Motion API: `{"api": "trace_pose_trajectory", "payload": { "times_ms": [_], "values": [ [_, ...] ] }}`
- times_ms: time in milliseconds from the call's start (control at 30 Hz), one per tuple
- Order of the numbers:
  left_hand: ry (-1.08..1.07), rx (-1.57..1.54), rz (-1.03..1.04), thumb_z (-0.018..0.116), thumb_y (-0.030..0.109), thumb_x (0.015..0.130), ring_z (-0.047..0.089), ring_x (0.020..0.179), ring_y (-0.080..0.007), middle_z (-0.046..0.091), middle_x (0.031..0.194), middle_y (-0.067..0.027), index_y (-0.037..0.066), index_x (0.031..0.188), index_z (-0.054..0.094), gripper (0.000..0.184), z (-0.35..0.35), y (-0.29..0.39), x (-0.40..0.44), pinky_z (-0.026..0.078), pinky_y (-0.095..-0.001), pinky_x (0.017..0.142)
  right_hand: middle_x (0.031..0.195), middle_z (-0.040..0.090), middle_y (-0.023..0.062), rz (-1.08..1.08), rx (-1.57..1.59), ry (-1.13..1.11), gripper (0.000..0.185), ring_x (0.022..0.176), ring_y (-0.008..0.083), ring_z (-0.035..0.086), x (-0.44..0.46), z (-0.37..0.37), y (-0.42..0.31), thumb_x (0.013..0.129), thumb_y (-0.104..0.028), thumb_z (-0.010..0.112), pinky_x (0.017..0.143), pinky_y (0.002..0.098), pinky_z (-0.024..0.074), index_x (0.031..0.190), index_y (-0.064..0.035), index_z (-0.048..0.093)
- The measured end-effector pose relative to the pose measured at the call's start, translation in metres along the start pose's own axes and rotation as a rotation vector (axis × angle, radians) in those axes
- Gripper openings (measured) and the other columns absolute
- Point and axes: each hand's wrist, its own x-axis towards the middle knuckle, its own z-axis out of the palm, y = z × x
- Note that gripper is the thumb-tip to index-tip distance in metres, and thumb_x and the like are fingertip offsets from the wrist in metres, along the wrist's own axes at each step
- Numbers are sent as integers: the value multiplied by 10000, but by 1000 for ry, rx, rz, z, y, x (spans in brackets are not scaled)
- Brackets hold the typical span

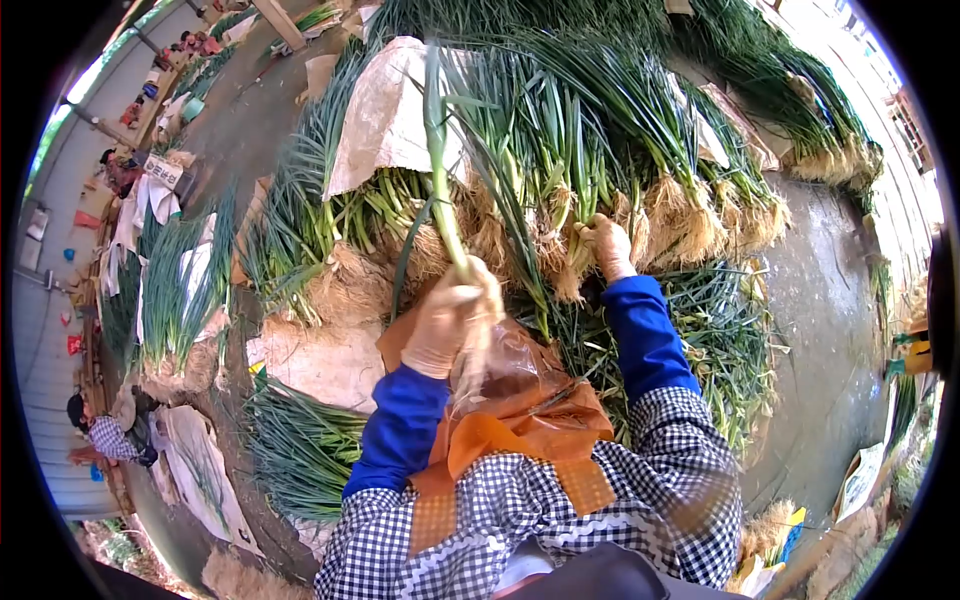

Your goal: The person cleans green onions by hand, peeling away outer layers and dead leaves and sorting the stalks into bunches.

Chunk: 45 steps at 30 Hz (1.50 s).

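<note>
My left hand (pixel 440 325) is closed round the lower end of a large green onion (pixel 441 190). Its stalk rises upright in front of the pile, and pale, motion-blurred roots hang below the fist. My right hand (pixel 607 250) has its fingers closed at the root ends of the heap of green onions (pixel 555 130), gripping a pale onion stalk (pixel 580 232) there. The heap lies with leaves pointing away and tangled, straw-coloured roots towards me. An orange-brown plastic apron (pixel 520 365) covers my lap under both hands.
A whitish sack (pixel 385 110) lies over part of the heap. Trimmed leaves (pixel 710 350) cover the ground at my right. A bundle of green onions (pixel 305 435) lies at my left. Farther left, a person (pixel 115 435) sits near more onions (pixel 185 300).
</note>
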Motion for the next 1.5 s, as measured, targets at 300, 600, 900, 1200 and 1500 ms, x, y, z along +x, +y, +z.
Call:
{"api": "trace_pose_trajectory", "payload": {
  "times_ms": [300, 600, 900, 1200, 1500],
  "values": [
    [268, 8, -364, 634, 8, 794, 566, 878, -124, 582, 924, -11, 87, 887, 550, 148, -18, -159, -2, 439, -247, 849, 739, 610, 38, 22, 814, -241, 233, 680, 121, 533, -108, -7, 9, 821, -226, 598, 625, 269, 441, 920, -16, 608],
    [485, -68, -226, 584, -61, 799, 559, 634, -140, 539, 737, -13, 106, 784, 496, 190, -17, -178, 1, 475, -246, 548, 548, 591, 72, -315, -537, 113, 291, 480, 247, 589, -126, 3, -13, 874, -355, 487, 434, 381, 455, 696, -139, 567],
    [387, -113, -226, 592, -23, 815, 594, 660, -155, 579, 766, -46, 63, 843, 535, 107, -43, -182, -4, 496, -250, 576, 618, 617, 105, 30, -205, -342, 264, 541, 247, 592, -180, -70, 106, 849, -330, 567, 507, 359, 466, 763, -93, 644],
    [442, 538, -101, 534, -24, 826, 488, 790, -128, 507, 839, -13, 65, 1003, 454, 214, -50, -202, -1, 444, -262, 740, 654, 613, 154, -253, -283, -38, 376, 641, 336, 611, -109, 6, -36, 842, -425, 548, 566, 405, 480, 722, -76, 618],
    [428, -121, -221, 585, -27, 819, 571, 620, -162, 566, 763, -59, 93, 895, 486, 173, -46, -177, -1, 496, -248, 539, 545, 428, 18, -92, 461, -519, 225, 489, 135, 413, -219, -96, 59, 865, -194, 580, 467, 290, 367, 709, -45, 520]
  ]
}}
